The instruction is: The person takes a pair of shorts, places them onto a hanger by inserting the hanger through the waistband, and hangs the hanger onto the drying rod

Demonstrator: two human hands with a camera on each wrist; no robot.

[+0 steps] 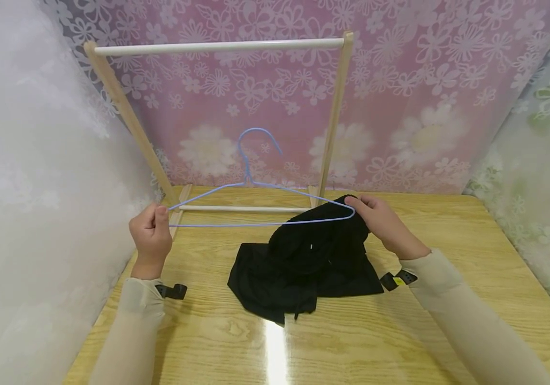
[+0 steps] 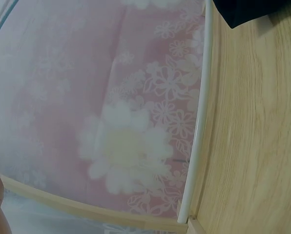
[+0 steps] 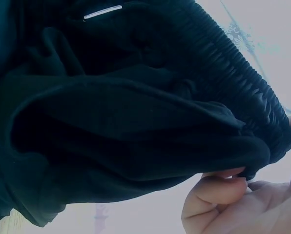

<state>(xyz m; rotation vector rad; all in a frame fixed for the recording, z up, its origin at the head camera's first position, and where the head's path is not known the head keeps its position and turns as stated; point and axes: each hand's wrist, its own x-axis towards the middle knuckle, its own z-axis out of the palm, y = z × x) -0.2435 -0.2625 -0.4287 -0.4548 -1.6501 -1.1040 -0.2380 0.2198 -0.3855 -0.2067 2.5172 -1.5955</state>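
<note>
Head: before the rack (image 1: 334, 117), the left hand (image 1: 152, 232) grips a blue hanger (image 1: 247, 174); the right hand (image 1: 387, 222) pinches a black garment (image 1: 299, 262). Left wrist: rack's lower bar (image 2: 200, 117), finger state unclear. Right wrist: fingers (image 3: 218, 190) clamp the garment's gathered edge (image 3: 243, 73).

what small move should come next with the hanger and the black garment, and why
Probably draw the garment over the right corner of the hanger: that corner shows uncovered in front of it, the right hand pinches the garment close by, and the left hand grips the hanger's other end.
</note>
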